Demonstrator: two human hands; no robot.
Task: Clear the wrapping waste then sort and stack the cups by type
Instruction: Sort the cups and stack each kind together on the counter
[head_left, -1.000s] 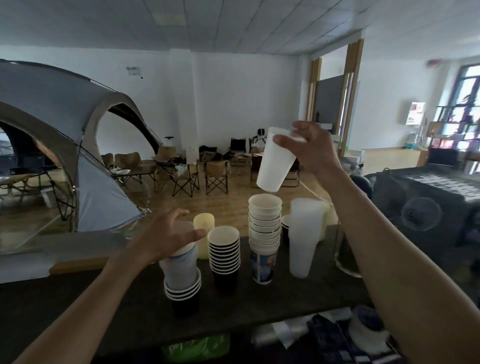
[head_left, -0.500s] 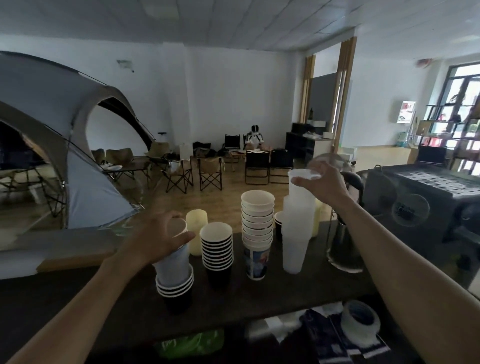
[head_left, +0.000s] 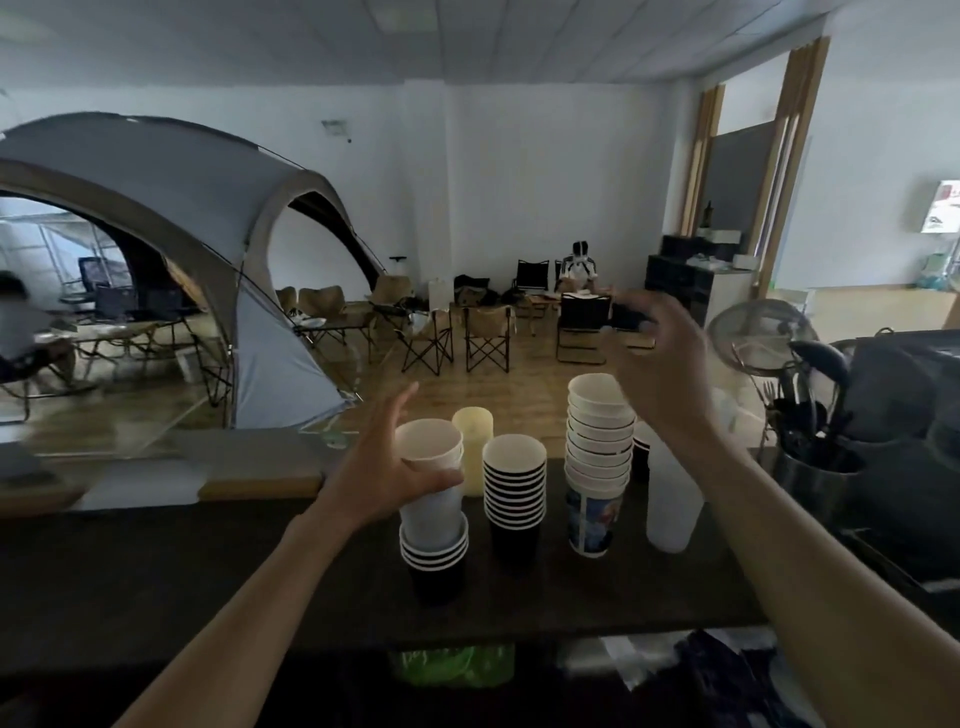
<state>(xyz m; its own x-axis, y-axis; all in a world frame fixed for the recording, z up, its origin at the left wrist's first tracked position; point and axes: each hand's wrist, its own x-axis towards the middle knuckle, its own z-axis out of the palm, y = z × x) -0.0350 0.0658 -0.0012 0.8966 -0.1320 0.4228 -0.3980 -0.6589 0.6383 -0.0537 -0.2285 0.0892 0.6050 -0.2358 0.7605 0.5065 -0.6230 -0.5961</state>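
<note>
My left hand (head_left: 384, 478) grips a few nested white paper cups (head_left: 431, 452) that sit in the top of a short stack of black cups (head_left: 435, 558). To their right stand a taller black stack (head_left: 514, 493), a stack of printed cups (head_left: 597, 457) and a stack of frosted plastic cups (head_left: 672, 509). My right hand (head_left: 662, 364) hovers blurred above the plastic stack, fingers loosely curled, holding nothing. All the stacks stand on the dark counter (head_left: 208, 571).
A cream cylinder (head_left: 475, 441) stands behind the black stacks. A metal utensil holder (head_left: 810, 467) and a dark machine (head_left: 904, 395) fill the counter's right end. Green wrapping (head_left: 452, 667) and clear plastic (head_left: 623, 660) lie below the front edge.
My right hand lowered a frosted plastic cup onto the plastic stack, let it go and rose empty. My left hand has kept hold of the white cups.
</note>
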